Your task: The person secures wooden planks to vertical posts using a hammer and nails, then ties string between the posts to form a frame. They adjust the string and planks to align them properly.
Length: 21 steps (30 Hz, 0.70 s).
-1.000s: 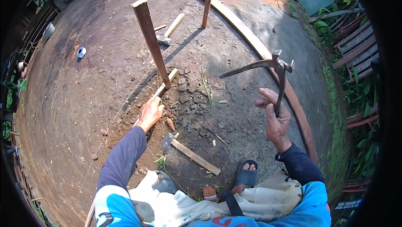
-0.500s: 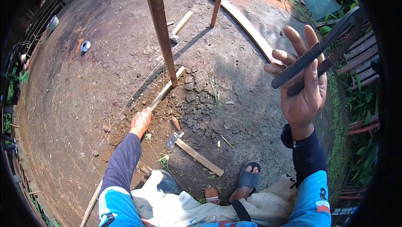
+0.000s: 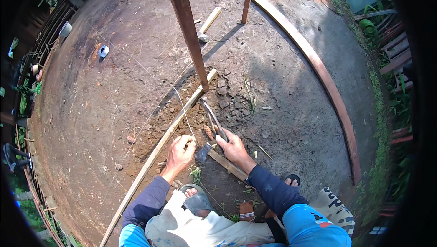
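My left hand (image 3: pixel 180 156) is closed, its fingertips pinching a thin pale string (image 3: pixel 184 110) that runs up and away to the left. My right hand (image 3: pixel 234 149) grips dark metal pincers (image 3: pixel 214 122), which point toward the foot of an upright wooden post (image 3: pixel 189 37). A long wooden strip (image 3: pixel 157 149) lies on the ground against the post's base, passing left of my left hand. Between my hands rests a hatchet (image 3: pixel 202 154), its wooden handle partly covered by my right hand and forearm. Loose dug soil (image 3: pixel 223 94) surrounds the post.
Beyond the post lies a hammer (image 3: pixel 209 21) with a wooden handle. A second post (image 3: pixel 248 1) stands farther off, and a long board (image 3: pixel 314 60) stretches along the right. A white roll (image 3: pixel 104 51) sits at the left. My sandalled feet are close below my hands.
My right hand has come down from the raised right side with the pincers. My left hand has left the wooden strip, moved nearer and right, and now pinches the string.
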Each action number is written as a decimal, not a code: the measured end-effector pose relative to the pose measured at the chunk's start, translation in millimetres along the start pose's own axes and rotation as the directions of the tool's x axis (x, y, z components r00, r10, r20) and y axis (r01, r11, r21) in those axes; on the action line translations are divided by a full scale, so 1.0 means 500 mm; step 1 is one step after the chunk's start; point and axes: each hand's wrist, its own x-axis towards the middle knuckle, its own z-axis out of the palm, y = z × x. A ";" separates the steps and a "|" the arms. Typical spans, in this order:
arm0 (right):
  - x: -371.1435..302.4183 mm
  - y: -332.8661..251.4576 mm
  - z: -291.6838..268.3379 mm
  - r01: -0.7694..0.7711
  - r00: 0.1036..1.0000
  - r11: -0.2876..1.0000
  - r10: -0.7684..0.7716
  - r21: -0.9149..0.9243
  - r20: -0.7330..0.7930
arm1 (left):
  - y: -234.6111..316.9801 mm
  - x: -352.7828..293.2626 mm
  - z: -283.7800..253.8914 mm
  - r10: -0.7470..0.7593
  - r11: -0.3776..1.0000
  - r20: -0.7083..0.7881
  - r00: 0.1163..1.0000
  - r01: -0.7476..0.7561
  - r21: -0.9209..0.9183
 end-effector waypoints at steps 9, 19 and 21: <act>0.013 0.059 0.051 -0.028 0.970 0.999 0.017 0.042 0.241 | 0.070 -0.033 0.059 0.223 0.971 0.190 0.956 -0.234 0.038; 0.000 0.079 -0.023 0.007 0.891 1.000 0.002 -0.019 0.455 | 0.037 -0.054 0.081 0.293 0.945 0.187 0.938 -0.313 0.093; -0.002 0.081 -0.036 0.047 0.887 0.996 -0.007 -0.075 0.462 | 0.029 -0.054 0.087 0.310 0.935 0.202 0.929 -0.336 0.111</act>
